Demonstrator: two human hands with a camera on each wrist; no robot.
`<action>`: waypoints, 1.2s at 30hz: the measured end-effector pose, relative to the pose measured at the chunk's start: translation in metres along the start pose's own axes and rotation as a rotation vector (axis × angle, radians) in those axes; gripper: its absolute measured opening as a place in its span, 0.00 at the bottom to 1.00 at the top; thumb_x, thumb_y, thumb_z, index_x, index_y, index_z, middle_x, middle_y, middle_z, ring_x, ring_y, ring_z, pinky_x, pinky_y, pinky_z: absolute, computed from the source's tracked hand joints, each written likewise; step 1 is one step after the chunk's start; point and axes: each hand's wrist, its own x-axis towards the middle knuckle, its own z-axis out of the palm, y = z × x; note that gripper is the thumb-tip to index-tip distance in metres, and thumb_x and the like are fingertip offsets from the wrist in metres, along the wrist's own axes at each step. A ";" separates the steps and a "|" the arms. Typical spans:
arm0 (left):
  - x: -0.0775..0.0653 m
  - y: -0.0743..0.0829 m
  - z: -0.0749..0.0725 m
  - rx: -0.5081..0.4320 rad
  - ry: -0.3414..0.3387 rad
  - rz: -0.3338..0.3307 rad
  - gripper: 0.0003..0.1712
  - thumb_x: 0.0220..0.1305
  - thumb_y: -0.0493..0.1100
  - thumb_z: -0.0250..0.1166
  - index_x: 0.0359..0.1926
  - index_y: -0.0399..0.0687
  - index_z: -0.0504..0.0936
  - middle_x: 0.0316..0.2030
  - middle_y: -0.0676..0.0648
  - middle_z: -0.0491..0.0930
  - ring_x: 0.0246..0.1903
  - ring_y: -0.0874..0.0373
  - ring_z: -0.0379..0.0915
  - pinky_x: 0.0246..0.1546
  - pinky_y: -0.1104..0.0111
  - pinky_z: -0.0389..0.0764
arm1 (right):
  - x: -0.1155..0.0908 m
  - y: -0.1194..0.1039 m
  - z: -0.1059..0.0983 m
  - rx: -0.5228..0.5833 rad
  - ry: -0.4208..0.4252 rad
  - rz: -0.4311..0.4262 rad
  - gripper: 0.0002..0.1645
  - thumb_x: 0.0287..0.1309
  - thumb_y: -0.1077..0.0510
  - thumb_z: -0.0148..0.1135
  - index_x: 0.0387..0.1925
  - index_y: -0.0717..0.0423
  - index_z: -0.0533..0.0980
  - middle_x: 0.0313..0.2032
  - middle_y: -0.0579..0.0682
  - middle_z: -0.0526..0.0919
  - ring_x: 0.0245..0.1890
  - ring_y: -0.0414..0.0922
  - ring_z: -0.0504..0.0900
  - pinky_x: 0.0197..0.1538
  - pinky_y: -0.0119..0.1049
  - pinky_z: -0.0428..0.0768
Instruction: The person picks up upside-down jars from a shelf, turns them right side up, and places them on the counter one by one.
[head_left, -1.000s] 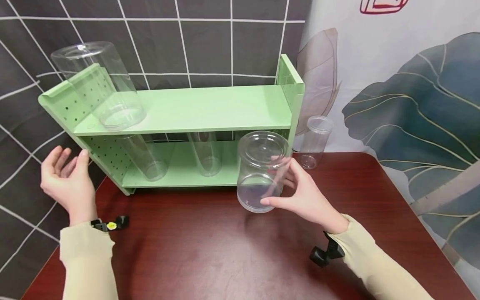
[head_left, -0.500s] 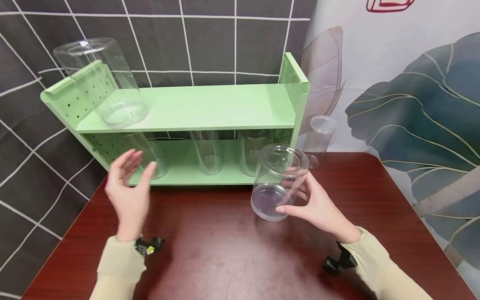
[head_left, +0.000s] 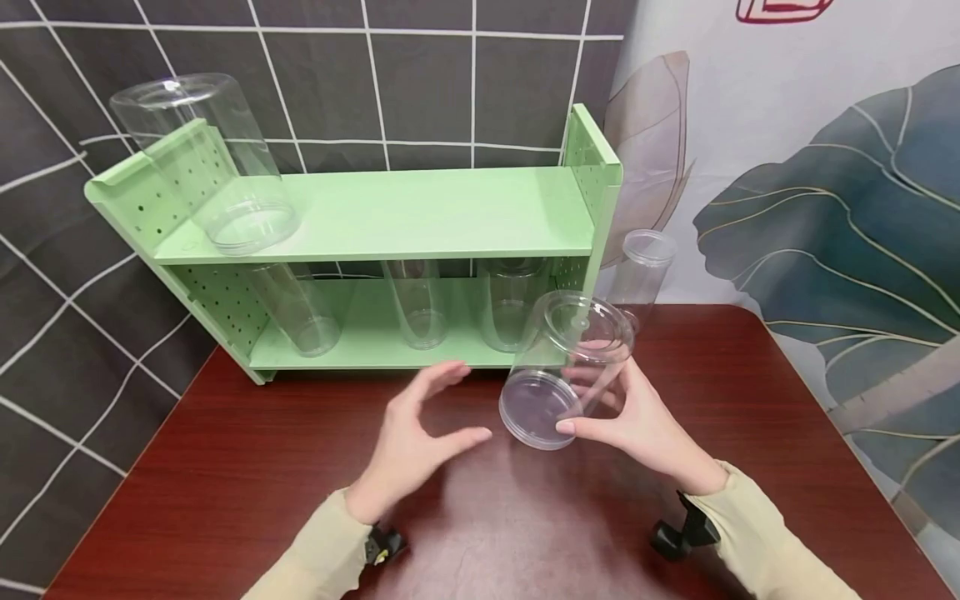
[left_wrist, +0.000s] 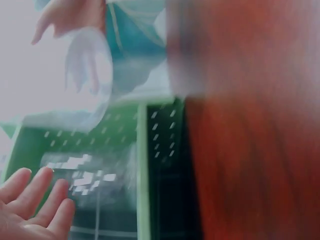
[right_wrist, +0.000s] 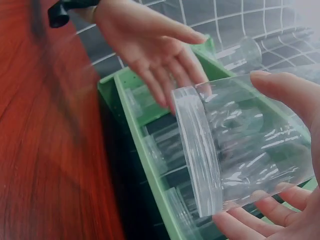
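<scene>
A clear plastic jar [head_left: 551, 358] is held in my right hand [head_left: 656, 429], thumb on the near side and fingers round the far side. It is raised in front of the shelf's right end and leans, its ridged, banded end downward. My left hand [head_left: 408, 446] is just left of the jar, apart from it, thumb and fingers spread with nothing between them. The right wrist view has the jar [right_wrist: 250, 145] close up, with the left palm [right_wrist: 155, 50] facing it. The left wrist view is blurred; the jar [left_wrist: 95, 85] shows there beyond the left fingers [left_wrist: 47, 205].
A green two-tier shelf [head_left: 427, 212] stands on the reddish-brown table [head_left: 480, 533]. One large clear jar [head_left: 251, 187] is on its upper tier. Clear containers [head_left: 422, 312] stand on the lower tier. Another clear container [head_left: 641, 275] is right of the shelf. A dark tiled wall [head_left: 420, 83] lies behind.
My left hand has swung from beside the shelf's left side rightward to near the jar. My right hand has brought the jar right and toward me, and the jar leans more.
</scene>
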 end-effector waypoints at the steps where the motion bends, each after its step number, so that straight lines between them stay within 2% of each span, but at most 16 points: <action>1: -0.001 0.000 0.005 0.000 -0.036 -0.005 0.48 0.46 0.45 0.85 0.69 0.53 0.73 0.61 0.55 0.78 0.61 0.54 0.73 0.64 0.57 0.71 | -0.001 0.000 0.001 0.001 -0.002 -0.004 0.53 0.43 0.70 0.81 0.68 0.57 0.61 0.63 0.56 0.74 0.60 0.57 0.78 0.61 0.38 0.78; 5: -0.005 -0.001 0.027 -0.001 -0.153 -0.042 0.60 0.42 0.50 0.87 0.75 0.56 0.65 0.68 0.57 0.71 0.65 0.56 0.69 0.65 0.52 0.70 | -0.003 -0.002 0.006 0.018 -0.014 -0.018 0.53 0.45 0.71 0.80 0.69 0.57 0.61 0.64 0.56 0.72 0.60 0.59 0.78 0.61 0.38 0.78; 8: -0.008 -0.001 0.041 -0.027 -0.208 -0.074 0.66 0.41 0.52 0.87 0.77 0.62 0.57 0.70 0.58 0.66 0.67 0.59 0.66 0.67 0.55 0.69 | -0.003 -0.004 0.010 0.030 -0.016 -0.028 0.53 0.45 0.71 0.80 0.69 0.57 0.61 0.62 0.56 0.74 0.60 0.60 0.78 0.61 0.38 0.78; 11: -0.008 -0.001 0.049 -0.043 -0.205 -0.088 0.68 0.40 0.52 0.88 0.78 0.67 0.53 0.69 0.59 0.67 0.66 0.59 0.67 0.66 0.55 0.70 | -0.004 -0.005 0.015 0.051 -0.023 -0.037 0.53 0.45 0.72 0.80 0.69 0.56 0.60 0.61 0.59 0.75 0.59 0.59 0.79 0.60 0.37 0.79; 17: -0.008 -0.001 0.052 -0.048 -0.129 -0.069 0.64 0.40 0.51 0.87 0.75 0.66 0.58 0.66 0.59 0.72 0.62 0.59 0.71 0.62 0.53 0.71 | -0.006 -0.006 0.025 0.112 -0.053 -0.061 0.54 0.45 0.74 0.78 0.69 0.60 0.57 0.61 0.66 0.71 0.57 0.60 0.80 0.57 0.39 0.81; 21: -0.008 -0.001 0.047 -0.053 -0.070 -0.033 0.62 0.39 0.50 0.88 0.73 0.61 0.61 0.61 0.55 0.75 0.58 0.56 0.74 0.59 0.55 0.75 | -0.003 -0.006 0.024 0.131 -0.082 -0.068 0.51 0.46 0.75 0.77 0.69 0.66 0.60 0.61 0.68 0.73 0.57 0.60 0.80 0.59 0.42 0.80; 23: -0.007 -0.001 0.042 -0.057 -0.048 -0.021 0.61 0.39 0.50 0.88 0.73 0.60 0.62 0.61 0.54 0.76 0.57 0.55 0.74 0.59 0.57 0.76 | -0.003 -0.006 0.021 0.097 -0.074 -0.064 0.50 0.47 0.74 0.77 0.69 0.68 0.61 0.60 0.66 0.76 0.57 0.55 0.81 0.62 0.39 0.77; 28: -0.005 -0.001 0.022 -0.084 -0.008 -0.023 0.59 0.38 0.45 0.88 0.72 0.56 0.66 0.61 0.49 0.75 0.58 0.52 0.74 0.61 0.61 0.75 | -0.003 -0.010 0.005 0.050 -0.022 -0.100 0.54 0.51 0.76 0.72 0.76 0.61 0.57 0.67 0.63 0.71 0.62 0.45 0.77 0.63 0.35 0.75; 31: -0.004 -0.002 0.009 -0.097 0.017 -0.038 0.58 0.37 0.41 0.87 0.71 0.51 0.66 0.60 0.47 0.75 0.58 0.52 0.74 0.63 0.63 0.73 | 0.001 -0.014 -0.008 0.088 0.004 -0.145 0.50 0.57 0.79 0.65 0.77 0.58 0.57 0.70 0.66 0.66 0.66 0.49 0.74 0.65 0.37 0.74; 34: -0.002 -0.004 -0.003 -0.104 0.024 -0.033 0.57 0.37 0.38 0.86 0.70 0.49 0.66 0.59 0.46 0.75 0.57 0.51 0.73 0.63 0.64 0.73 | 0.007 -0.020 -0.019 0.105 0.066 -0.166 0.43 0.61 0.79 0.61 0.76 0.61 0.60 0.69 0.68 0.67 0.66 0.53 0.73 0.66 0.39 0.73; 36: 0.000 -0.005 -0.011 -0.109 0.003 -0.028 0.57 0.37 0.38 0.86 0.69 0.48 0.65 0.58 0.46 0.75 0.57 0.50 0.73 0.63 0.63 0.74 | 0.013 -0.024 -0.024 0.105 0.126 -0.165 0.41 0.61 0.78 0.61 0.74 0.62 0.63 0.68 0.67 0.69 0.66 0.54 0.73 0.66 0.38 0.73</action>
